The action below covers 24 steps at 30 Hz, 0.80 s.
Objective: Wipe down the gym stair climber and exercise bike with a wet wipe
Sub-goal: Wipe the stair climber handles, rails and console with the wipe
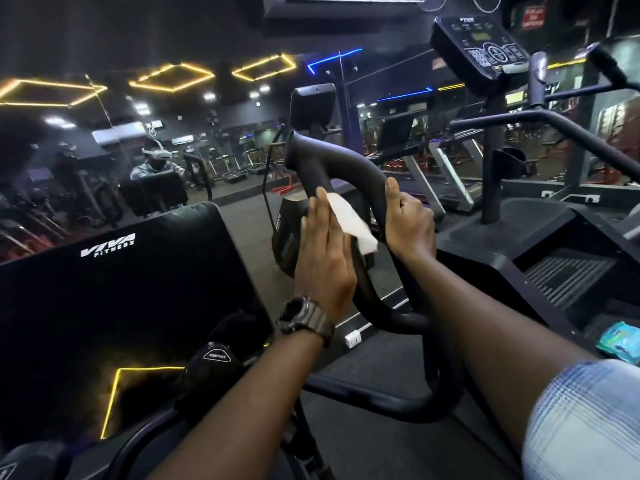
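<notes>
— Where's the wipe right now?

— I see the white wet wipe [349,220] lying against the inner side of the exercise bike's right handlebar [346,174], on its upper curve. My left hand [323,261] presses it there with the fingers straight and held close together, flat along the bar.

— And your other hand?

— My right hand [410,220] grips the same handlebar on the far side from the wipe, fingers curled round the tube, thumb pointing up along it. The two hands sit just across the bar from each other.

— What else is around the handlebar?

— Left of it and nearer me, the bike's dark console [114,306] with the Viva Fitness logo. Below the console, a resistance knob [216,356]. Right of the handlebar stands the stair climber [540,237], its own display [481,46] raised high. Low to the right, a blue-green wipe packet [620,344] rests on the climber's base. There's a wristwatch [301,315] on my left wrist.
</notes>
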{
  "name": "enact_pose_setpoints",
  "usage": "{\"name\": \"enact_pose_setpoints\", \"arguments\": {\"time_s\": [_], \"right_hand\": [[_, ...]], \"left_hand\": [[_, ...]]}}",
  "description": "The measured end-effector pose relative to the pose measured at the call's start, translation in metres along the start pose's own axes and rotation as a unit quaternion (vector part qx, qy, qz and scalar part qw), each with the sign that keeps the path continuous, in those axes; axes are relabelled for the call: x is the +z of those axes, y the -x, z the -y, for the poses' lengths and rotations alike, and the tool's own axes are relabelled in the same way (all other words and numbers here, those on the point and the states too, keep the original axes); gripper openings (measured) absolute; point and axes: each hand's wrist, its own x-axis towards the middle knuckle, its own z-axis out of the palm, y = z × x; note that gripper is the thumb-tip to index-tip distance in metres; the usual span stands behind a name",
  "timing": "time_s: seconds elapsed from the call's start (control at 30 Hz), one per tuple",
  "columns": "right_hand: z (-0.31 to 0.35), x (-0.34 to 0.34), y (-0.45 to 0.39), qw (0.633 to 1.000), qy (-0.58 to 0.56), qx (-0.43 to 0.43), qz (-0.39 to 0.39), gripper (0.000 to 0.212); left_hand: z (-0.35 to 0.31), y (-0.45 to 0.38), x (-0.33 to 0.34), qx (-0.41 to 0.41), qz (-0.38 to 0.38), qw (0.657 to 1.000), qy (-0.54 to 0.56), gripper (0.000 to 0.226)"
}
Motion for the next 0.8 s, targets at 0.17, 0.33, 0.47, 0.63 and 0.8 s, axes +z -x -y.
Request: {"name": "enact_pose_setpoints", "arguments": {"time_s": [0.17, 0.33, 0.47, 0.63, 0.8], "right_hand": [[-0.002, 0.001, -0.001, 1.000, -0.001, -0.006, -0.003, 0.073], [-0.002, 0.001, -0.003, 1.000, 0.007, -0.007, 0.004, 0.071], [0.000, 0.000, 0.000, 1.000, 0.010, -0.007, 0.023, 0.067], [0.001, -0.001, 0.001, 0.999, 0.011, 0.007, 0.036, 0.063], [-0.001, -0.004, 0.004, 0.999, 0.016, 0.006, 0.029, 0.053]], "left_hand": [[0.001, -0.009, -0.001, -0.041, -0.021, 0.997, 0.057, 0.052], [-0.014, 0.011, 0.003, -0.084, -0.010, 0.994, 0.069, 0.068], [-0.027, 0.000, 0.003, -0.138, -0.034, 0.979, 0.148, 0.063], [-0.035, -0.025, 0.007, -0.248, -0.061, 0.949, 0.183, 0.067], [-0.044, -0.044, -0.001, -0.341, -0.066, 0.910, 0.224, 0.066]]}}
